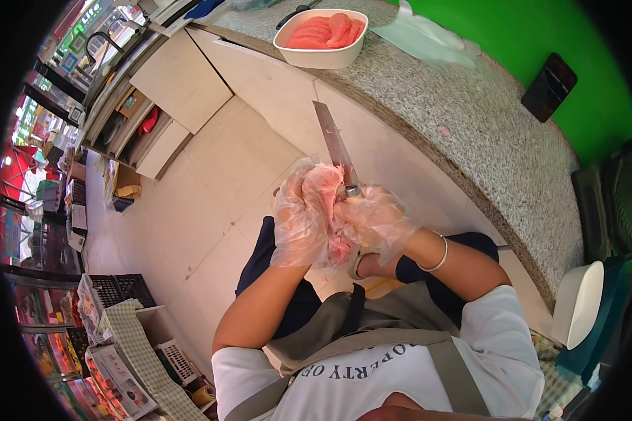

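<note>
In a clear plastic glove, my left hand [298,221] is closed around a pink, fibrous piece of pomelo [323,188] with ragged pale membrane. My right hand [380,219], gloved the same way, grips a knife [336,144] by its handle. The blade points away from me, up past the fruit's right side. Both hands are close together over my lap, and the right fingers also touch the fruit's edge. Peeled red pomelo segments [321,32] fill a white bowl [321,59] on the granite counter [463,119] ahead.
The counter curves along my right side. On it lie a pale plastic glove or bag [432,38] and a dark phone [549,87] near the green wall. A white container [577,305] stands by its near end. Cabinets [182,84], black crates [123,289] and a carton [119,379] are at left.
</note>
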The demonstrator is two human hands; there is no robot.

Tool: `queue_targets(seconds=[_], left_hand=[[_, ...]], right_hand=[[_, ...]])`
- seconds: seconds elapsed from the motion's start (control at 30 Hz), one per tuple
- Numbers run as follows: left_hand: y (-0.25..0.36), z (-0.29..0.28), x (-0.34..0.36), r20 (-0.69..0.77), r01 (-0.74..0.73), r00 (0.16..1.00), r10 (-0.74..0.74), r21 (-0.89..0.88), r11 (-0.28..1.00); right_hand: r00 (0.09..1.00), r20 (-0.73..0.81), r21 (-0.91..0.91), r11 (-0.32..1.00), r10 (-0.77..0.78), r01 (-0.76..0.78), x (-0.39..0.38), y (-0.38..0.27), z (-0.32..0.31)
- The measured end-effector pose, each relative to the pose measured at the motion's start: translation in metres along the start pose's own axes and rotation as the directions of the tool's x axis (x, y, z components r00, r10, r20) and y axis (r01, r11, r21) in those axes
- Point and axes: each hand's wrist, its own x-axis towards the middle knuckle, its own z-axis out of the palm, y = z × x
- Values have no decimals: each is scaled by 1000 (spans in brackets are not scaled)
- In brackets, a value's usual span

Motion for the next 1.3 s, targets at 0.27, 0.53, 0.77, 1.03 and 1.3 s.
queue_targets(seconds=[0.27,0.53,0.77,1.03,1.3], left_hand=[[3,-1,-2,67,-295,956,287,235,926],[-49,-32,9,-47,213,970,-238,-304,928],[-47,-47,7,139,398,914,-380,-136,907],[9,2,-8,8,380,899,-438,483,789],[1,13,-13,-120,333,936,-330,4,943]], right_hand=[[1000,-20,-171,985,-19,15,9,6,4],[950,227,351,928,-216,127,15,24,-7],[994,46,20,995,-96,95,8,4,5],[957,-27,-234,932,-290,276,2,5,1],[957,-218,-389,916,-190,94,8,6,-5]])
